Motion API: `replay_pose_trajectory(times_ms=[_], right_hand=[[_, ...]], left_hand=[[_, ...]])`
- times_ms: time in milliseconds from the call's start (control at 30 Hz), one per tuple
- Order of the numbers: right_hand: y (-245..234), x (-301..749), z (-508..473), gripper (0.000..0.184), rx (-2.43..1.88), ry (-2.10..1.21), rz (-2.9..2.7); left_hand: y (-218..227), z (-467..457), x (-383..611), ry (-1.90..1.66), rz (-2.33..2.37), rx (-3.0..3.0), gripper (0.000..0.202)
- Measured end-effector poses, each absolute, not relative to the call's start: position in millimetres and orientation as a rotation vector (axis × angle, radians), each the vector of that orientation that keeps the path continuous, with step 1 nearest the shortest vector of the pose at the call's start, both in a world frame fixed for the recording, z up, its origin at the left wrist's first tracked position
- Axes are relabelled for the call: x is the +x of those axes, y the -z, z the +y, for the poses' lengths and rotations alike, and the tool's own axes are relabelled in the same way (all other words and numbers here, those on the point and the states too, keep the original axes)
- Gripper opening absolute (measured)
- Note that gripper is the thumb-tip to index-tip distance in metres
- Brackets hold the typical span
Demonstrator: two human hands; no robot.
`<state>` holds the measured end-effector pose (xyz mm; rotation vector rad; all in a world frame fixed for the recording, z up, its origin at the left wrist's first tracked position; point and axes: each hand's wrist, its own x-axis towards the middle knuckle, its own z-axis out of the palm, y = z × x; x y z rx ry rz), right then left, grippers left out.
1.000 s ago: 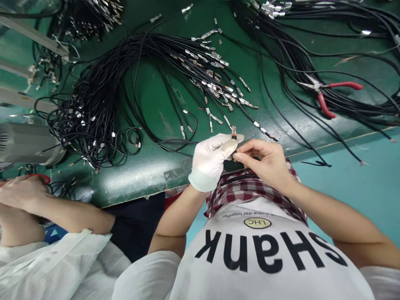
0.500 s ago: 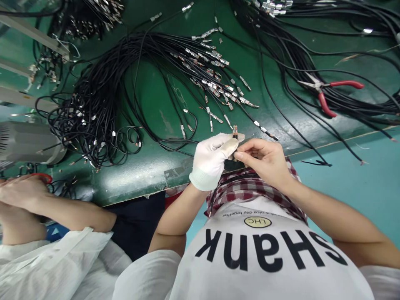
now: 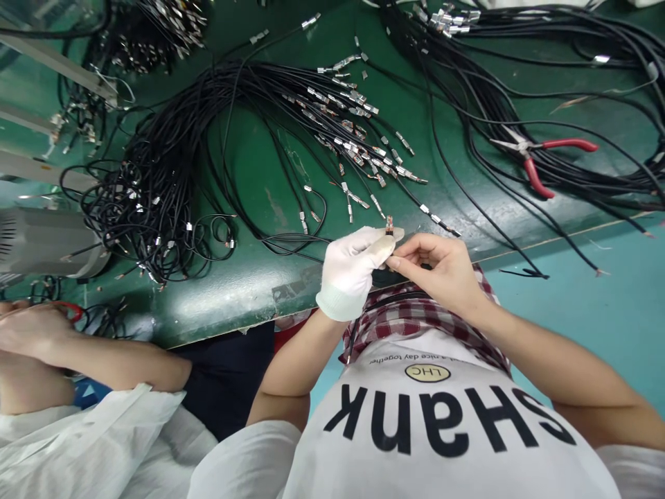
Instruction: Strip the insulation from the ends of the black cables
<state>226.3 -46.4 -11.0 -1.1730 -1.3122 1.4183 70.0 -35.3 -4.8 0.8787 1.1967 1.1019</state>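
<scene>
My left hand [image 3: 352, 269], in a white glove, pinches black cables [image 3: 389, 230] between thumb and fingers. Their bare copper ends stick up past the fingertips. My right hand [image 3: 439, 269] is bare and closed in a pinch right beside the gloved thumb, seemingly on the lower part of the same cables, though its fingertips hide most of that spot. Just beyond my hands lie many black cables with silver crimp terminals [image 3: 358, 149], their ends fanned toward me on the green table [image 3: 260, 197].
Pliers with red handles [image 3: 535, 156] lie on a second bundle of black cables [image 3: 488, 90] at the right. A grey machine housing [image 3: 52, 242] stands at the left. Nearby, a co-worker's hands [image 3: 39, 329] hold something red. The table's front edge [image 3: 223, 331] runs below my hands.
The cable ends in my left hand stand closer together than before. Both hands keep nearly the same place, and the whole view has shifted slightly.
</scene>
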Motion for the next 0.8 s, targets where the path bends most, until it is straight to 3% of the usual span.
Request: replay_pose_trajectory(times_ms=[433, 567, 667, 800], right_hand=[[11.9, 238.1, -46.8, 0.016, -1.168, -1.482, -1.32], [-3.8, 255.8, -44.3, 0.019, -1.139, -1.268, -1.314], [-10.8, 261.6, -46.9, 0.008, -1.103, -1.12, -1.395], [-2.4, 260.5, -57.5, 0.006, -1.093, -1.119, -1.304]], left_hand=[[-5.9, -37.7, 72.5, -1.038, 1.23, 1.075, 0.012], [-13.5, -43.1, 79.4, -0.959, 1.258, 1.373, 0.01], [-18.4, -48.3, 87.0, -0.862, 1.246, 1.477, 0.013], [-23.5, -53.1, 91.7, -0.678, 1.281, 1.669, 0.021]])
